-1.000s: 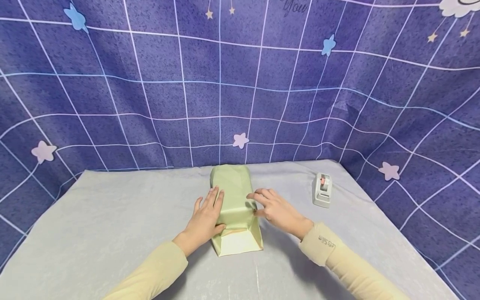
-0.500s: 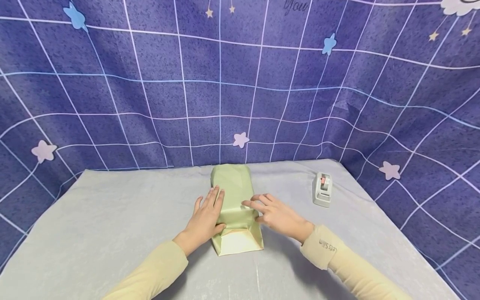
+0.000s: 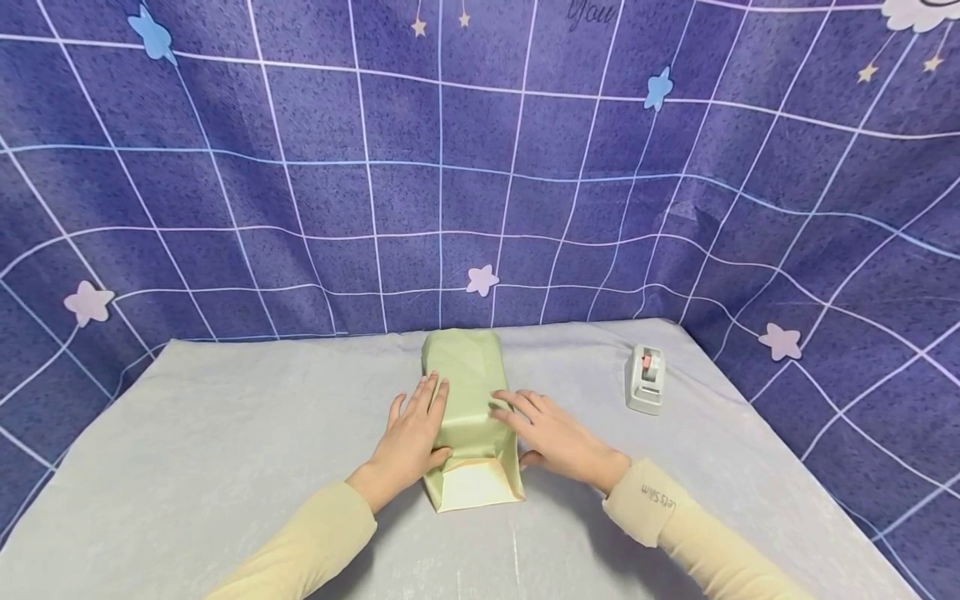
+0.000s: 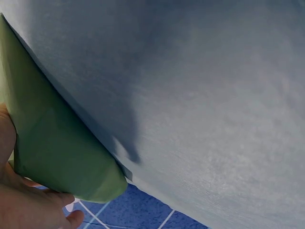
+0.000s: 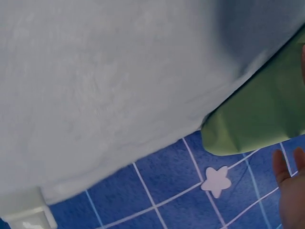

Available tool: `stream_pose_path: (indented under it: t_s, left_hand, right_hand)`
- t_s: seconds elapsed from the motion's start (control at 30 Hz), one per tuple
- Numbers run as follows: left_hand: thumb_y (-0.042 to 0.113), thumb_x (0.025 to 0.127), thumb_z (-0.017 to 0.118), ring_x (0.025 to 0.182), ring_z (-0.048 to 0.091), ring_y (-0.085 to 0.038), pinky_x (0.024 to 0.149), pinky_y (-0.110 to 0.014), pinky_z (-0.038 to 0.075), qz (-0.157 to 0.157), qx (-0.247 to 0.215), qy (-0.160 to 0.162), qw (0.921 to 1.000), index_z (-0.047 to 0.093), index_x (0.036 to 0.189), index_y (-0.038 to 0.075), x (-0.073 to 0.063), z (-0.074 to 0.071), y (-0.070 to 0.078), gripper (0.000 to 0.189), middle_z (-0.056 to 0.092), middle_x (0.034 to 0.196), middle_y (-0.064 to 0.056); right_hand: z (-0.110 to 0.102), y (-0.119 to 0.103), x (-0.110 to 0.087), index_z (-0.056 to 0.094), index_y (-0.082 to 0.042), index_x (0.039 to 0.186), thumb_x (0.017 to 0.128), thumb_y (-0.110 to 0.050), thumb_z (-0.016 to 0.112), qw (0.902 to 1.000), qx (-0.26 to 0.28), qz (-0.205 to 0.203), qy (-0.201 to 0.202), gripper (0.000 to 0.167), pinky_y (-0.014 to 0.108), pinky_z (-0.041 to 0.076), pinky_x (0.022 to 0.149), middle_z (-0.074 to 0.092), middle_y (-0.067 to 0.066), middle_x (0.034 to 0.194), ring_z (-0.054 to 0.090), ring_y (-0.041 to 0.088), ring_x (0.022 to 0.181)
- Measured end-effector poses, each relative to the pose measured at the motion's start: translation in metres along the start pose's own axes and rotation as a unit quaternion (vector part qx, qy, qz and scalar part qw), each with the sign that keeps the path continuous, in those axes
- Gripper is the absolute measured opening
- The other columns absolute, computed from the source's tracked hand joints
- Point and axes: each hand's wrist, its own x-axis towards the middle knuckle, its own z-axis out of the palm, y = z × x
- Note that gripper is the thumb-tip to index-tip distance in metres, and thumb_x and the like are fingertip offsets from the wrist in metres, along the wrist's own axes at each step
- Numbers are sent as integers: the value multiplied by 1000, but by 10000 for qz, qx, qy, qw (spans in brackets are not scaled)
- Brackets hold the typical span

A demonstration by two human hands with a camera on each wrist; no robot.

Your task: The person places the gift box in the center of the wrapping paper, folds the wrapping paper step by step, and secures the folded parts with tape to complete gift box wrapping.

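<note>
A box wrapped in pale green paper [image 3: 468, 375] lies lengthwise at the middle of the table. At its near end, the paper flap [image 3: 480, 485] spreads out on the cloth, with folded side pieces standing up. My left hand [image 3: 408, 437] rests along the box's left side, straight fingers on the top and thumb by the near end. Over the right near edge, my right hand [image 3: 558, 437] has its fingers loosely bent, the thumb low beside the right side flap. In the left wrist view, the wrapped box [image 4: 62, 143] shows its long green side above the left hand [image 4: 28, 205].
A white tape dispenser [image 3: 645, 381] stands to the right of the box, towards the back of the table. Grey cloth [image 3: 262, 433] covers the table. Behind and to the right hangs a purple curtain [image 3: 397, 200] with a grid and stars.
My right hand's fingers first slid left over the near top edge, then drew back right; its thumb dropped lower beside the flap. The left hand and box stayed put.
</note>
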Motion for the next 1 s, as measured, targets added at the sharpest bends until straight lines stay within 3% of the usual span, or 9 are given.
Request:
stream_pose_path:
  t_s: [0.2,0.43,1.0]
  left_hand:
    - [33,69,79,137,24,-35,105,-57,22,-46,-20,-44,10000,25,142,-1,0,0,0,97,20,149,-21]
    - [33,68,79,136,25,-36,104,-57,23,-38,-61,-46,10000,26,141,-1,0,0,0,97,21,149,-22]
    - [32,68,79,136,25,-36,104,-57,23,-27,-73,18,10000,27,141,-1,0,3,-1,96,21,149,-22]
  right_hand:
    - [2,7,3,25,-1,141,54,-39,78,9924,999,712,-29,109,40,25,110,30,15,145,33,26,132]
    - [7,11,6,22,2,142,56,-40,78,9813,1681,933,41,111,42,23,111,29,18,146,31,28,133]
    - [22,9,18,25,2,141,61,-47,75,9754,1645,1395,462,106,40,30,107,36,14,142,37,26,127]
